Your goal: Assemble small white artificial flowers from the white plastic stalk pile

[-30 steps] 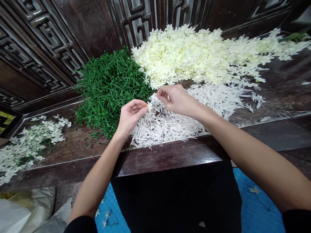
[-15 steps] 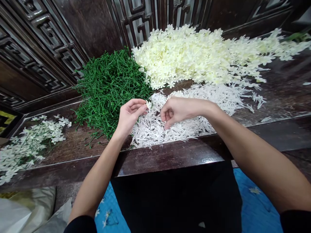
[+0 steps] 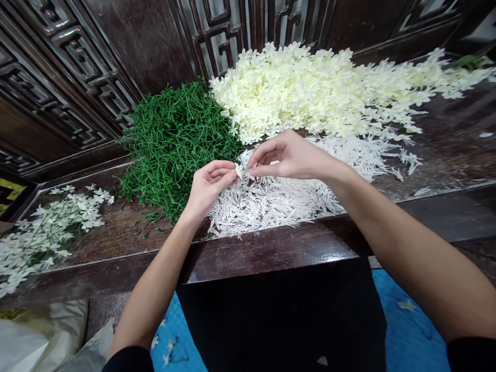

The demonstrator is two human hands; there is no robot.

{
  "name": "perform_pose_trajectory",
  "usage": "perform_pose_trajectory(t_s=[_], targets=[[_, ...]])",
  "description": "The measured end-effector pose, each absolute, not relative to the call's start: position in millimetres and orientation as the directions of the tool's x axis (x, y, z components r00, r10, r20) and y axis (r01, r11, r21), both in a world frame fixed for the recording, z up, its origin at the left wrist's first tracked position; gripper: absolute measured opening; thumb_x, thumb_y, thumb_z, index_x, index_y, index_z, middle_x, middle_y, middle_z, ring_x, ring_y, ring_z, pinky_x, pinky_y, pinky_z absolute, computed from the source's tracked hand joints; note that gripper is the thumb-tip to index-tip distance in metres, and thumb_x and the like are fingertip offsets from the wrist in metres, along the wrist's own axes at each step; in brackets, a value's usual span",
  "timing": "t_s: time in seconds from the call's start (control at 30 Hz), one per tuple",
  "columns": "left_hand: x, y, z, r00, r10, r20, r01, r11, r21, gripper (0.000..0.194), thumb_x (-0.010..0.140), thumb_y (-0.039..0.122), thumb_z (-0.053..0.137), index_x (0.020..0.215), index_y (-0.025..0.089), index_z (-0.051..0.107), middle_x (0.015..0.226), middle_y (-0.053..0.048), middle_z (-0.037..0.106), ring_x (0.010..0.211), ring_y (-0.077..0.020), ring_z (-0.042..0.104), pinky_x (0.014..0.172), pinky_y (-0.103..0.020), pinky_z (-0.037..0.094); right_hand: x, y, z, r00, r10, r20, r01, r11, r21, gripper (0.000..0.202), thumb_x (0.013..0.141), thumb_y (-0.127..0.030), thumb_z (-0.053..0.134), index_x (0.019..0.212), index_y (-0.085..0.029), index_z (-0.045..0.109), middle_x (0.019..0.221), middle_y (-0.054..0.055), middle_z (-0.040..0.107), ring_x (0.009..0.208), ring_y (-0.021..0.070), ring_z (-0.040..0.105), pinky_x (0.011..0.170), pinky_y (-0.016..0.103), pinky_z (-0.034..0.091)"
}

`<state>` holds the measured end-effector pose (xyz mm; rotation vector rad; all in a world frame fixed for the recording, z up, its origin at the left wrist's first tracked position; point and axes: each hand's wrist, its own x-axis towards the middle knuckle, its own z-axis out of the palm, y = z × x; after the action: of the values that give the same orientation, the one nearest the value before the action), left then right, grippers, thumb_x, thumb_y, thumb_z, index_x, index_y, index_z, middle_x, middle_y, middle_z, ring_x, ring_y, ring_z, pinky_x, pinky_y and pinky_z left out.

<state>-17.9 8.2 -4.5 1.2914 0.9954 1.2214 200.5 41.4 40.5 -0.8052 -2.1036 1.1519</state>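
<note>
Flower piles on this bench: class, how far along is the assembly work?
Done: a small heap of finished sprays. In hand: the left hand pinches a flower while the right hand meets it. Left: big piles of green stems, cream blossoms and white centres.

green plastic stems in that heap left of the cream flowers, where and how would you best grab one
Judging by how the heap of thin green plastic stems lies, pinch one loose strand at its near fringe, where ends stick out singly over the dark wooden table, coming from the front. The middle is tangled, so a grab there would likely lift several. The left hand is nearest but pinches a small cream flower.
</note>
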Motion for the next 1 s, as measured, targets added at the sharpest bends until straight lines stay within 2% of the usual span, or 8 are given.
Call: perform_pose_trajectory(t_s=[0.13,0.27,0.4,0.5,0.63,0.73,0.87,1.0], targets=[[-18.3,8.7,-5.0,0.136,0.984,0.112,-0.098,-0.099,0.990,0.020,0.071,0.025,0.084,0.086,0.018,0.073,0.078,-0.001,0.072,0.071,-0.0084,0.068,0.074,-0.021,0.061,197.5,40.9,38.5,-0.631,0.733,0.256,0.155,0.442,-0.883,0.019,0.074,-0.037,0.079,0.081,-0.019,0.076,0.085,0.005,0.076,0.079,0.0198,0.070,0.077,0.040,0.059],[-18.0,8.9,-5.2,0.126,0.986,0.110,-0.074,-0.101,0.992,0.021,0.070,0.026,0.083,0.086,0.018,0.073,0.078,-0.001,0.072,0.072,-0.0098,0.069,0.076,-0.024,0.061,195.8,39.1,38.4,-0.630,0.740,0.235,0.162,0.421,-0.893,0.015,0.074,-0.031,0.078,0.079,-0.018,0.074,0.082,0.005,0.074,0.078,0.0191,0.068,0.076,0.039,0.059],[-17.4,8.8,-5.6,0.131,0.985,0.110,-0.066,-0.103,0.993,0.020,0.071,0.025,0.083,0.087,0.017,0.074,0.079,-0.001,0.073,0.071,-0.0092,0.069,0.075,-0.022,0.061,194.9,36.9,37.8,-0.598,0.786,0.156,0.167,0.313,-0.935,0.024,0.067,-0.025,0.082,0.078,-0.018,0.062,0.076,0.002,0.067,0.068,0.0161,0.065,0.070,0.037,0.059],[-17.0,8.5,-4.8,0.142,0.984,0.104,-0.081,-0.093,0.992,0.019,0.071,0.024,0.083,0.086,0.017,0.074,0.077,-0.001,0.073,0.069,-0.0083,0.069,0.075,-0.021,0.061,194.0,36.2,36.1,-0.609,0.780,0.143,0.165,0.302,-0.939,0.024,0.069,-0.021,0.080,0.069,-0.019,0.056,0.071,0.000,0.064,0.063,0.0139,0.063,0.063,0.034,0.057],[-17.6,8.1,-4.5,0.160,0.981,0.110,-0.076,-0.099,0.992,0.019,0.071,0.024,0.084,0.086,0.017,0.074,0.076,-0.001,0.073,0.069,-0.0083,0.069,0.074,-0.021,0.060,191.8,36.5,34.1,-0.626,0.764,0.156,0.196,0.347,-0.917,0.011,0.072,-0.021,0.076,0.073,-0.016,0.067,0.076,0.003,0.070,0.067,0.0162,0.067,0.068,0.036,0.058],[-18.2,8.2,-5.7,0.164,0.979,0.120,-0.048,-0.113,0.992,0.021,0.072,0.027,0.084,0.087,0.017,0.074,0.078,-0.001,0.074,0.071,-0.0094,0.070,0.075,-0.022,0.060,190.3,36.7,33.3,-0.618,0.760,0.199,0.219,0.410,-0.885,0.013,0.075,-0.025,0.075,0.083,-0.015,0.075,0.087,0.007,0.075,0.076,0.0189,0.071,0.076,0.039,0.060],[-17.9,8.8,-7.1,0.170,0.976,0.133,-0.039,-0.128,0.991,0.021,0.072,0.027,0.084,0.088,0.017,0.074,0.079,-0.001,0.075,0.072,-0.0090,0.070,0.075,-0.021,0.060,189.9,36.1,32.3,-0.598,0.769,0.226,0.252,0.448,-0.858,0.016,0.079,-0.025,0.072,0.089,-0.013,0.078,0.089,0.008,0.077,0.081,0.0199,0.072,0.080,0.041,0.061],[-18.0,9.1,-6.5,0.187,0.964,0.187,-0.004,-0.190,0.982,0.018,0.071,0.023,0.085,0.087,0.019,0.077,0.082,-0.001,0.077,0.075,-0.0079,0.070,0.076,-0.019,0.058,189.1,35.8,30.9,-0.587,0.775,0.234,0.270,0.460,-0.846,0.014,0.078,-0.022,0.071,0.088,-0.013,0.077,0.085,0.007,0.076,0.076,0.0184,0.070,0.077,0.040,0.061]])
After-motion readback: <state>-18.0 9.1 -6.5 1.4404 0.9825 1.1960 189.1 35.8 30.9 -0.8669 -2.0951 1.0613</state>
